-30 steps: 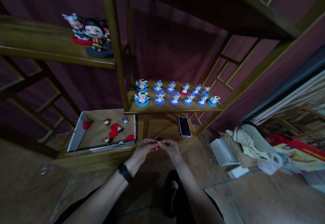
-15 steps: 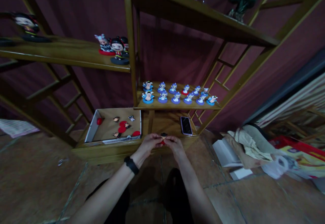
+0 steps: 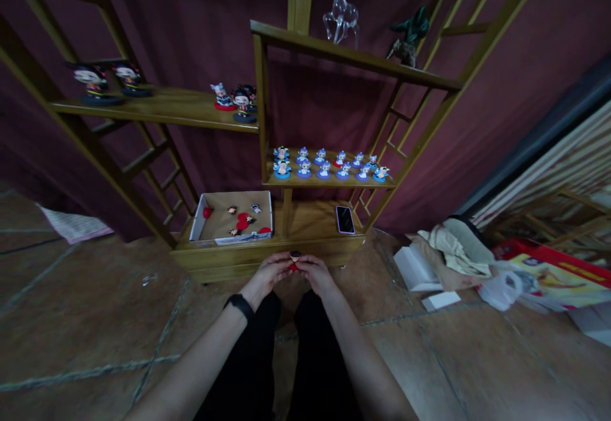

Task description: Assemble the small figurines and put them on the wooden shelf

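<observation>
Between my two hands is a small figurine (image 3: 294,258) with a dark top and a red lower part or base. My left hand (image 3: 273,269) pinches it from the left, a black band round that wrist. From the right, the fingers of my right hand (image 3: 314,271) close on the same figurine. Both hands are in front of the low wooden shelf's edge. Up and to the left of them stands a shallow open box (image 3: 196,225) holding several small figure parts and red discs (image 3: 242,221).
A phone (image 3: 345,220) lies on the lowest shelf. Several little figurines on round bases stand in two rows on the middle shelf (image 3: 329,183). Larger dark-haired figures (image 3: 91,83) occupy the left shelf; a glass deer (image 3: 342,16) stands on top. Boxes and bags (image 3: 458,255) clutter the right floor.
The view has pulled back and tilted, so more of the upper shelf and my legs shows. Both hands still hold the figurine, now further from the shelf's edge.
</observation>
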Motion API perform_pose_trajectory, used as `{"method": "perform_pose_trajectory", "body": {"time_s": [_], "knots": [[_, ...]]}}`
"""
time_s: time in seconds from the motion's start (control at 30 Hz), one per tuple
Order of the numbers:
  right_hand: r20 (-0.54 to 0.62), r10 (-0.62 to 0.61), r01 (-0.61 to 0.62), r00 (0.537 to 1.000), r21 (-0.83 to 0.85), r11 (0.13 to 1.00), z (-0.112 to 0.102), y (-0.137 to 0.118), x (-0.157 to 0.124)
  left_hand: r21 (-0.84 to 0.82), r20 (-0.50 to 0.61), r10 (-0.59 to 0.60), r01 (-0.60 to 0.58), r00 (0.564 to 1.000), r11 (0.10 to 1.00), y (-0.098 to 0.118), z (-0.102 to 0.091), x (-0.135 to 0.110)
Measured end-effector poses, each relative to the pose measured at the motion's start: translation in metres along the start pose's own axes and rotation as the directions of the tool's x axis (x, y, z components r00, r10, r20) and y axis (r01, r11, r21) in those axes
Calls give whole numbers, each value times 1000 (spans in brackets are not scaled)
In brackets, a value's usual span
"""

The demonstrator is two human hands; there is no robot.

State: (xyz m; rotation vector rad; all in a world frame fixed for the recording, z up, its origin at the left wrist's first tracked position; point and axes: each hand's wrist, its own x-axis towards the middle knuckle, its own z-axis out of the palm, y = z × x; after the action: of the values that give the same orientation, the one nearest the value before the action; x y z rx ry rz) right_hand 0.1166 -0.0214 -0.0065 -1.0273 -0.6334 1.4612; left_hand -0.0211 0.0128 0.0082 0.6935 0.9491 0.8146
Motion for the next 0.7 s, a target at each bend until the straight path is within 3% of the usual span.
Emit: {"method": "perform_pose_trajectory", "body": {"time_s": [0.43,0.7], "knots": [[-92,-15,15,996,-6,1000,2,0,-10,-96,-29,129,-132,991,987,-19,8,3],[-29,22,-23,999,-22,999,-5,-5,-13,-15,-18,143,-143,990,990,-21,11,1]]}}
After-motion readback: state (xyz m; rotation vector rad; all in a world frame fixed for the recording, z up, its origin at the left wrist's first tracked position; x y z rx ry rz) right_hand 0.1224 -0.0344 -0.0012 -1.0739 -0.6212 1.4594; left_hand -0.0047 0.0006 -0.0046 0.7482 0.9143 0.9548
